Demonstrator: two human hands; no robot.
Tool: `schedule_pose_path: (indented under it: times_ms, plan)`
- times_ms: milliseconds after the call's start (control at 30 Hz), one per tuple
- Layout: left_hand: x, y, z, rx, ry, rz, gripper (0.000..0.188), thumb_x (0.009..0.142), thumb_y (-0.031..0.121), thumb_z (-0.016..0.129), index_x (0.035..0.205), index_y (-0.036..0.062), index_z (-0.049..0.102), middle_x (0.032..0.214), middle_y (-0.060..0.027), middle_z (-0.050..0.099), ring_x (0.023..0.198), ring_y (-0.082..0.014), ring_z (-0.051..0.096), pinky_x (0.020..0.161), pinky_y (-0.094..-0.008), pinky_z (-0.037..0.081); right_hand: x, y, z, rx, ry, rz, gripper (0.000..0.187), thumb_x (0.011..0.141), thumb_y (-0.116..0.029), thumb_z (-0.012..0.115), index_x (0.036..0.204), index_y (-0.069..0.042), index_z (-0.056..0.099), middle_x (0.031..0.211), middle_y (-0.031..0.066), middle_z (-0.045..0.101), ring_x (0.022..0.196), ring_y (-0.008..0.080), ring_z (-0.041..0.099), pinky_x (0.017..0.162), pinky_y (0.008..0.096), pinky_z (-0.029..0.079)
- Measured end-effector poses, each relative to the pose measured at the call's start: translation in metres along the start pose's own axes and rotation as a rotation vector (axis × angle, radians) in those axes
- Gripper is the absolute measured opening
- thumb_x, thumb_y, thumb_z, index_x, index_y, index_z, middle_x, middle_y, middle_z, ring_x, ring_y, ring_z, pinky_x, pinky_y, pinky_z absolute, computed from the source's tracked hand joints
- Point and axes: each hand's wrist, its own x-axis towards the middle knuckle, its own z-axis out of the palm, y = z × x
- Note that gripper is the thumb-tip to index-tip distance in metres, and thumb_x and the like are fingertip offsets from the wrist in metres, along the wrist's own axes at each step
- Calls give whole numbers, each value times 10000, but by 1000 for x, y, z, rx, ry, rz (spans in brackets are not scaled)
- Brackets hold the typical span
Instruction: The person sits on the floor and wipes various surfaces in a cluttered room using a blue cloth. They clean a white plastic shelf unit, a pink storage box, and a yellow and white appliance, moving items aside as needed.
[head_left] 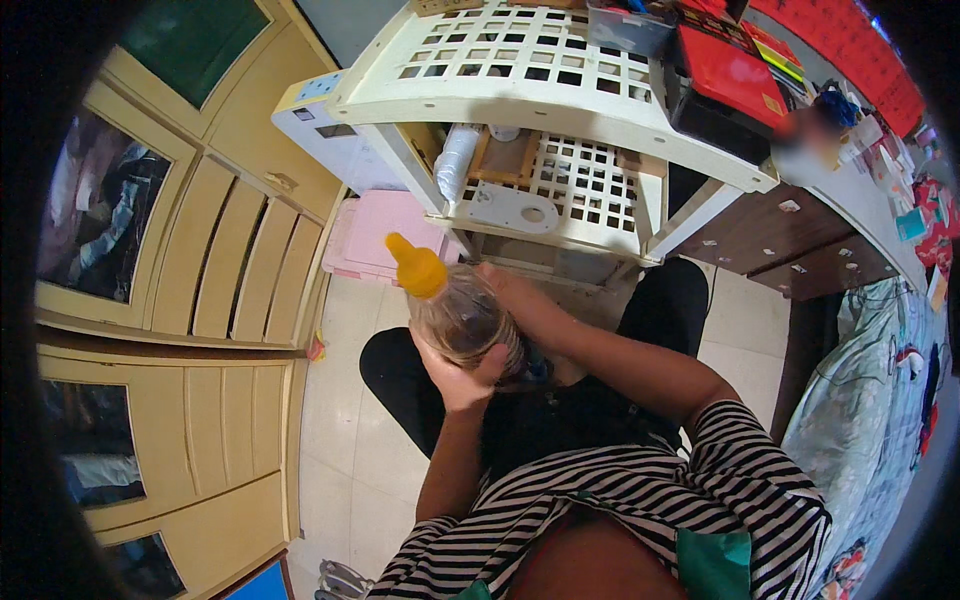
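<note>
I held a clear bottle (462, 312) in both hands, tilted so that its yellow nozzle cap (418, 270) pointed away from me and to the left. My left hand (452, 376) curled around its near left side, and my right hand (507, 297) lay against its right. My knees, in black trousers (665, 302), were spread either side. Ahead stood a white lattice shelf (550, 116) with a red box (735, 75) on top; a pink box (385, 232) sat beside it. Cream cabinets (230, 420) lined my left, and pale bedding (845, 380) hung at my right
</note>
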Motion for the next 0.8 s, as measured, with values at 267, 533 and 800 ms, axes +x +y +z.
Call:
schedule_pose_path:
  times_ms: [267, 533, 800]
  plan:
    - [12, -27, -24, 224, 110, 155, 1039, 618, 213, 863, 1403, -14, 221, 1335, -179, 402, 1240, -283, 451, 1061, -408, 364, -28, 20, -16, 276, 9, 577, 659, 921, -596, 522, 1362, -106, 514, 1336, 111, 558, 1223, 212, 519, 1054, 378, 385]
    - [33, -51, -95, 404, 462, 15, 941, 707, 100, 800, 1428, -10, 205, 1343, -197, 377, 1247, -307, 432, 1085, -419, 344, 34, -46, -109, -12, 690, 38, 496, 898, -410, 661, 1240, -95, 487, 1061, 71, 637, 965, 211, 633, 834, 352, 528]
    - [43, -83, -99, 190, 357, -22, 923, 701, 45, 766, 1425, 6, 195, 1298, -181, 387, 1225, -285, 443, 1074, -402, 347, 141, -43, -236, -1305, 722, 110, 826, 848, -588, 580, 1465, -86, 358, 1474, 243, 379, 1382, 399, 325, 1144, 428, 262]
